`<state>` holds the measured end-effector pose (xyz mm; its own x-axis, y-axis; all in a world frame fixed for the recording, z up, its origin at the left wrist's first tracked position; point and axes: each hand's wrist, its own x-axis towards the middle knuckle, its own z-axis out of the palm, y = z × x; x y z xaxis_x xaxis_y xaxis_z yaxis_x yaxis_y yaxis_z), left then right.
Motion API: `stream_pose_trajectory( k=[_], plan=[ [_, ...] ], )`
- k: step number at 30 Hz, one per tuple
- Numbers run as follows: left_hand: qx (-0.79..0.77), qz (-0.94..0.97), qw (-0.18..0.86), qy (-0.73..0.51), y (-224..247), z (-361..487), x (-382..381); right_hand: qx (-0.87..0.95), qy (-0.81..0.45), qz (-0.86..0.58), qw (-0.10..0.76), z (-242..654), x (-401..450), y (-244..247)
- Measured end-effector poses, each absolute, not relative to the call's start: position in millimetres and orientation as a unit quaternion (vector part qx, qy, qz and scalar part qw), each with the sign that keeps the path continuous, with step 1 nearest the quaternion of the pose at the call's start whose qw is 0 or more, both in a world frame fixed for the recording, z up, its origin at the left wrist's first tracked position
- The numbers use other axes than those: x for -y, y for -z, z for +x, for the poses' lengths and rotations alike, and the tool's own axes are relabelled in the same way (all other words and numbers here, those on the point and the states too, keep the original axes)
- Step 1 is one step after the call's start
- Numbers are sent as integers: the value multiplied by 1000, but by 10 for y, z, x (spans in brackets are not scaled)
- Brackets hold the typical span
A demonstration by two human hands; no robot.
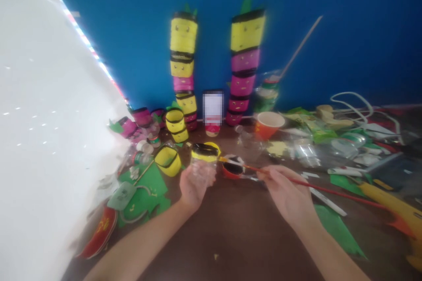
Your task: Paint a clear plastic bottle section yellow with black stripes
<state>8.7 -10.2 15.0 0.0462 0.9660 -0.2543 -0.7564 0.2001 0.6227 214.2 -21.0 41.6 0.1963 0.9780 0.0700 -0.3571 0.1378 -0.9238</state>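
My left hand (197,184) is wrapped round a clear plastic cup (205,167) with a yellow band and a black area at its top. A long red-handled paintbrush (332,191) is pinched in the fingers of my right hand (283,189). Its tip touches or nearly touches the yellow band at the cup's right side; blur hides which. Just right of the cup, below the brush, stands a small red container (231,174) with black paint inside. A yellow cup (168,161) lies tilted left of my left hand.
Two tall stacks of yellow and pink cups (183,37) (245,61) stand at the back, with a phone-like screen (213,107) between them. An orange paper cup (269,125), plastic bottles and green scraps (339,228) lie right. Green sheets (158,182) and a red bowl (102,232) lie left.
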Motion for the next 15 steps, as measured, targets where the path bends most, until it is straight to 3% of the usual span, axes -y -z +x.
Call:
stream_pose_trajectory(
  k=[15],
  plan=[
    [-317,159,718,-599,-136,62,91,367,-501,-450,642,2086,225,-348]
  ],
)
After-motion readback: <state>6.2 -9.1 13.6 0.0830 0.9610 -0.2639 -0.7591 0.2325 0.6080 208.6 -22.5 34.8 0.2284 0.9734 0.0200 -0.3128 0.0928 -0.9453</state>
